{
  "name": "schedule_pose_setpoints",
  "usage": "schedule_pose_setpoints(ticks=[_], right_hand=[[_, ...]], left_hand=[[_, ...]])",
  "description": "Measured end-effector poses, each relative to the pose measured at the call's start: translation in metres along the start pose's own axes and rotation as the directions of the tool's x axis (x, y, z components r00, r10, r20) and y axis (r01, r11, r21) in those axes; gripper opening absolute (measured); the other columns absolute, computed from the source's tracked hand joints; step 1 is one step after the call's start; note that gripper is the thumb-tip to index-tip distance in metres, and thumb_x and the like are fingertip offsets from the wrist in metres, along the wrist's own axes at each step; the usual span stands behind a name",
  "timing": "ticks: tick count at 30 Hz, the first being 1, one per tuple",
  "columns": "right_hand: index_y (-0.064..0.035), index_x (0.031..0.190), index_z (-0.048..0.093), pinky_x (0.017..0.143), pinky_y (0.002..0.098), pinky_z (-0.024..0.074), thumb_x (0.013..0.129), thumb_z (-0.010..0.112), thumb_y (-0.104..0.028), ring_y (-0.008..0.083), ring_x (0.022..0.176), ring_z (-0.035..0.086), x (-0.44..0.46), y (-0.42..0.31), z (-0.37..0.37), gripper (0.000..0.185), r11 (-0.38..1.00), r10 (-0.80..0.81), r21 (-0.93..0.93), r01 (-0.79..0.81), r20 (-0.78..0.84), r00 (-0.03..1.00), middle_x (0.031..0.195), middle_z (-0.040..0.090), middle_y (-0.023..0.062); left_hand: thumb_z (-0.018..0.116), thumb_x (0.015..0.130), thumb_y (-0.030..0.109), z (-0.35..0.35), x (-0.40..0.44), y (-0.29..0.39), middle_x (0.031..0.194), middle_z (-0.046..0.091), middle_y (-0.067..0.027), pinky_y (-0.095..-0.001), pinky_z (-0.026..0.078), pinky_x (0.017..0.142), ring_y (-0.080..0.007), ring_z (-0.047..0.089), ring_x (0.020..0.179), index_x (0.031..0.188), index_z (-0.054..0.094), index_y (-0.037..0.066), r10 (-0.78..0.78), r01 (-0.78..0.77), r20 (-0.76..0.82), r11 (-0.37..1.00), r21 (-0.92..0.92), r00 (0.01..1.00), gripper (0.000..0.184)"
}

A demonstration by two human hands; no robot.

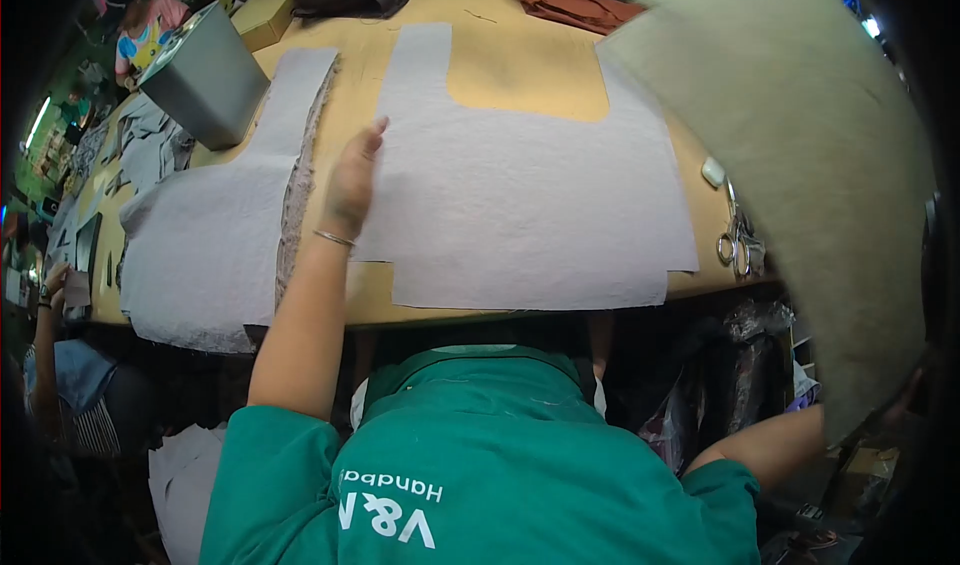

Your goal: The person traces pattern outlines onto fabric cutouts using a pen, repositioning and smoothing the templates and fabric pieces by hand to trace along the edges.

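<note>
On tabletop [525, 70], pale notched sheet [530, 195]

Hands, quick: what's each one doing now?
Left hand: at the left edge of the white piece, nothing visibly held; closure unclear.
Right hand: holding the raised grey-green sheet, fingers too dark.

A: Where's the left hand [355, 175]?
B: At the left edge of a pale, notched panel [540, 185] lying flat on the table [520, 65].
A: And the right hand [905, 397]?
B: Far right, in shadow, at the lower end of a raised, blurred beige sheet [800, 135].
A: Anything beside the panel?
B: Scissors [737, 240] and a small white object [713, 172] to its right; a layered pale stack [215, 235] to its left, near a grey box [205, 80].
</note>
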State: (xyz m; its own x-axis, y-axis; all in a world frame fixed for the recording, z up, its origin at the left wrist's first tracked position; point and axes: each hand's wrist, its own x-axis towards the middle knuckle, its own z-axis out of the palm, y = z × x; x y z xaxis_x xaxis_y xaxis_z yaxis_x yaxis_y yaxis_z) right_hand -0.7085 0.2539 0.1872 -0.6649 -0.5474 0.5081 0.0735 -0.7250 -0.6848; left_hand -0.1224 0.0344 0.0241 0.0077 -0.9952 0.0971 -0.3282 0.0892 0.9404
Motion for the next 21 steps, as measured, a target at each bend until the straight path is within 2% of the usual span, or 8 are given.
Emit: schedule_pose_setpoints(ticks=[1, 4, 6, 9, 12, 14, 18, 21], right_hand=[[0.0043, 0.105, 0.049, 0.08, 0.0353, 0.044, 0.083, 0.047, -0.019, 0.0255, 0.092, 0.054, -0.013, 0.015, 0.014, 0.032, 0.995, 0.101, 0.019, -0.102, 0.057, 0.993, 0.104, 0.053, 0.0169], [0.004, 0.104, 0.048, 0.079, 0.0361, 0.0442, 0.084, 0.045, -0.02, 0.0261, 0.092, 0.054, -0.057, 0.064, 0.057, 0.032, 0.927, 0.367, 0.012, -0.375, 0.18, 0.913, 0.104, 0.052, 0.017], [0.0035, 0.099, 0.051, 0.07, 0.0291, 0.0437, 0.081, 0.05, -0.016, 0.0199, 0.08, 0.054, -0.08, 0.104, 0.083, 0.026, 0.906, 0.423, -0.112, -0.408, 0.259, 0.869, 0.093, 0.054, 0.0117], [0.0027, 0.09, 0.054, 0.056, 0.0187, 0.043, 0.076, 0.058, -0.01, 0.0106, 0.062, 0.053, -0.095, 0.169, 0.101, 0.019, 0.831, 0.551, -0.294, -0.471, 0.326, 0.768, 0.077, 0.057, 0.0036], [0.0029, 0.094, 0.054, 0.06, 0.0223, 0.0449, 0.073, 0.059, -0.006, 0.012, 0.067, 0.056, -0.101, 0.238, 0.066, 0.023, 0.62, 0.784, -0.334, -0.71, 0.279, 0.554, 0.081, 0.059, 0.0055], [0.0034, 0.098, 0.053, 0.063, 0.0243, 0.0456, 0.073, 0.059, -0.004, 0.0125, 0.069, 0.057, -0.096, 0.261, 0.041, 0.026, 0.544, 0.83, -0.292, -0.787, 0.323, 0.454, 0.082, 0.059, 0.0066], [0.0027, 0.096, 0.054, 0.063, 0.024, 0.0457, 0.074, 0.059, -0.006, 0.0118, 0.069, 0.057, -0.098, 0.265, 0.057, 0.024, 0.494, 0.867, -0.506, -0.707, 0.23, 0.442, 0.082, 0.06, 0.0064], [0.0026, 0.096, 0.054, 0.064, 0.0238, 0.0454, 0.075, 0.059, -0.008, 0.0112, 0.069, 0.056, -0.096, 0.275, 0.05, 0.024, 0.456, 0.882, -0.605, -0.653, 0.21, 0.422, 0.083, 0.059, 0.0056]], left_hand=[[0.03, 0.081, 0.061, -0.005, 0.002, 0.019, 0.127, 0.038, -0.014, -0.0416, 0.031, 0.093, -0.0289, 0.037, 0.117, 0.129, 0.028, 0.007, -0.122, 0.132, 0.05, 0.906, -0.402, 0.991, 0.072], [0.027, 0.079, 0.065, -0.031, 0.015, 0.022, 0.125, 0.039, -0.0155, -0.0327, 0.038, 0.086, -0.025, 0.044, 0.11, 0.128, 0.028, 0.004, 0.046, 0.14, 0.219, 0.64, -0.756, 0.975, 0.079], [0.028, 0.077, 0.068, -0.032, 0.013, 0.028, 0.125, 0.039, -0.0177, -0.0276, 0.042, 0.079, -0.024, 0.047, 0.105, 0.128, 0.029, 0.003, -0.053, 0.15, 0.165, 0.733, -0.664, 0.985, 0.082], [0.052, 0.081, 0.042, -0.04, 0.005, 0.0, 0.102, 0.054, -0.0121, -0.0202, 0.04, 0.072, -0.017, 0.055, 0.089, 0.126, 0.03, 0.001, -0.088, 0.226, 0.291, 0.844, -0.487, 0.953, 0.065], [0.058, 0.08, 0.022, -0.028, -0.011, 0.007, 0.091, 0.057, -0.0089, -0.0199, 0.042, 0.069, -0.0149, 0.056, 0.079, 0.121, 0.039, -0.001, -0.049, 0.075, 0.079, 0.93, -0.36, 0.996, 0.05], [0.059, 0.077, 0.021, -0.038, -0.003, -0.019, 0.091, 0.057, -0.0104, -0.0226, 0.043, 0.069, -0.0164, 0.056, 0.077, 0.116, 0.044, -0.003, -0.083, 0.081, -0.052, 0.996, -0.04, 0.995, 0.048], [0.062, 0.073, 0.027, -0.029, -0.016, -0.038, 0.088, 0.056, -0.0133, -0.0274, 0.044, 0.07, -0.0183, 0.055, 0.075, 0.109, 0.048, -0.007, -0.152, 0.202, -0.135, 0.804, 0.56, 0.979, 0.052], [0.064, 0.07, 0.033, -0.017, -0.018, -0.033, 0.082, 0.057, -0.0133, -0.0299, 0.043, 0.067, -0.0181, 0.054, 0.072, 0.102, 0.052, -0.008, -0.08, 0.218, -0.245, 0.765, 0.607, 0.966, 0.053]])
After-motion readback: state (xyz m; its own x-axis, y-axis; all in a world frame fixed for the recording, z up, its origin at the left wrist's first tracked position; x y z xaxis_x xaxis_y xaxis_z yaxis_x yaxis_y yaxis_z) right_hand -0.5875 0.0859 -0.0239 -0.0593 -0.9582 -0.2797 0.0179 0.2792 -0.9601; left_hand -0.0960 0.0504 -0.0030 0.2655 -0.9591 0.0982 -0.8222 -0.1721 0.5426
